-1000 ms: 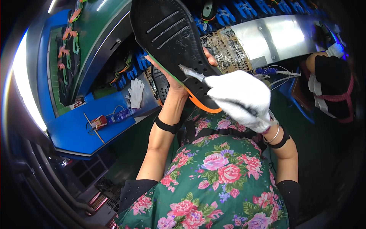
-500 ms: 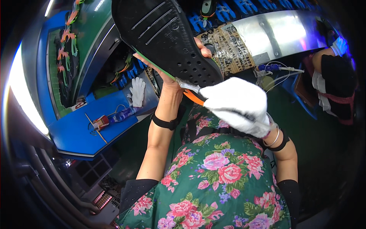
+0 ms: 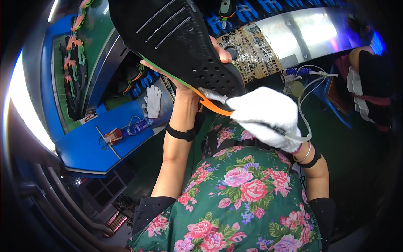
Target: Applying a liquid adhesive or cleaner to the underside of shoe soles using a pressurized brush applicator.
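Note:
My left hand [image 3: 184, 91] is closed around a black shoe sole [image 3: 176, 50], its fingers showing at the far side and its wrist below. The sole's face, with three grooves and a patch of small round holes, is turned toward me. Green edging runs along its near side, and an orange strap [image 3: 212, 107] curves off near the perforated end. In a white glove, my right hand [image 3: 266, 110] grips a small brush [image 3: 215, 96] with a metal neck. The brush tip touches or lies right beside the sole's near edge. A pale hose trails from beside the glove.
A blue table [image 3: 88, 147] at left bears a white glove [image 3: 153, 101] and a purple-blue bottle [image 3: 138, 126]. Ahead, blue clips [image 3: 247, 12] line up behind a metal guard [image 3: 312, 31] and taped cardboard [image 3: 252, 50]. Another person [image 3: 367, 84] is at far right.
The sole has shifted slightly left. My gloved right hand and the brush have moved a little right and down, and more of the orange strap shows. The hose now loops out to the right.

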Available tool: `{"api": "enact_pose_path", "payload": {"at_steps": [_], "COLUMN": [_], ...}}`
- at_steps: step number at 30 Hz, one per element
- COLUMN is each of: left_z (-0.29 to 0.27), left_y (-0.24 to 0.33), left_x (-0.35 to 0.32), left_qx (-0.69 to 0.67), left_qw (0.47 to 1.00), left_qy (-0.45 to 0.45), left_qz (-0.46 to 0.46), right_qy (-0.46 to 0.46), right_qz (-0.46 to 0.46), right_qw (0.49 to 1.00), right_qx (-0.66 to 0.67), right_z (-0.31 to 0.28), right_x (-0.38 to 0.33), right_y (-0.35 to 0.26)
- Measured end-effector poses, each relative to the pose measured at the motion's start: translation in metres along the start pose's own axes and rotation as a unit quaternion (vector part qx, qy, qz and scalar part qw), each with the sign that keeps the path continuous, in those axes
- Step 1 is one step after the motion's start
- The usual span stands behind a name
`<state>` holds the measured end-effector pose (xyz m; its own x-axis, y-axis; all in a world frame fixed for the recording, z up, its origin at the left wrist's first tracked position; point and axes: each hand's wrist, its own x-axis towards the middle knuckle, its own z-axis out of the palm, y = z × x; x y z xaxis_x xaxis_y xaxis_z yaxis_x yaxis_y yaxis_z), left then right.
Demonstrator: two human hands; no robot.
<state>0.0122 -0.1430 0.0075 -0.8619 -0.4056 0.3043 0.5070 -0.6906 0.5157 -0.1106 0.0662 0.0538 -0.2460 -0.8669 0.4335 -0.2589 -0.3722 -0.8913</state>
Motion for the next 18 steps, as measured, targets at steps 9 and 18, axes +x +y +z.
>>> {"api": "enact_pose_path", "payload": {"at_steps": [9,18], "left_z": [0.006,0.007], "left_y": [0.002,0.006], "left_x": [0.007,0.013], "left_qx": [0.025,0.04], "left_qw": [0.998,0.999], "left_qy": [-0.053,-0.034], "left_qz": [0.003,-0.013], "right_qy": [0.004,-0.019], "right_qz": [0.045,-0.027], "right_qw": [0.999,0.998], "right_qx": [0.017,-0.058], "right_z": [0.0,0.006], "right_x": [-0.005,-0.013], "right_y": [-0.012,-0.011]}}
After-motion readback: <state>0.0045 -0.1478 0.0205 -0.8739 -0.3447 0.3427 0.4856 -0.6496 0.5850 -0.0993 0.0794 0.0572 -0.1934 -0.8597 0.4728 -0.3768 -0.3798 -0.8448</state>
